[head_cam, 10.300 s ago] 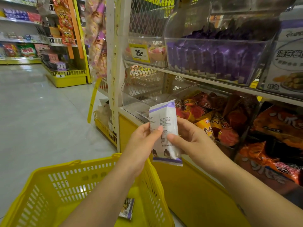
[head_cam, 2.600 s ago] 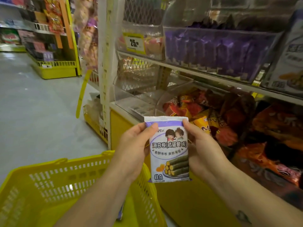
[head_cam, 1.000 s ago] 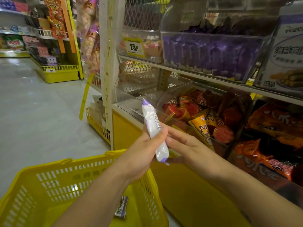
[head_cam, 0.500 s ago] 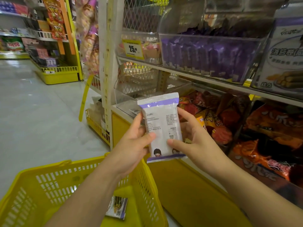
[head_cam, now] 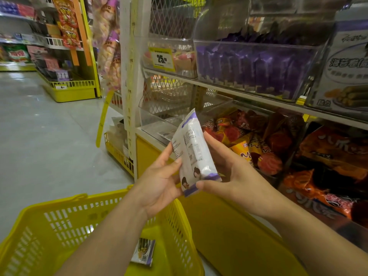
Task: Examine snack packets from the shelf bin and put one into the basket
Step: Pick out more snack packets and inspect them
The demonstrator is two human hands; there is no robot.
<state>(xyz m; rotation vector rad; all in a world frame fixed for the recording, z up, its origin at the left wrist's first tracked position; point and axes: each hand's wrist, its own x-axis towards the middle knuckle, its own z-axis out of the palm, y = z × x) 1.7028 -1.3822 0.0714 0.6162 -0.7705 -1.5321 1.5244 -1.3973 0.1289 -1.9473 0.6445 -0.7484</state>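
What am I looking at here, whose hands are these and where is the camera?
There is no machine here. A person wears a camera on the head, so this single picture looks forward and down at their own arms in a shop aisle. The left hand and right hand hold one white and purple snack packet between them, its printed back turned toward the camera. Below sits a yellow basket with another packet already lying inside. On the right, shelf bins hold purple packets above and orange and red snacks below.
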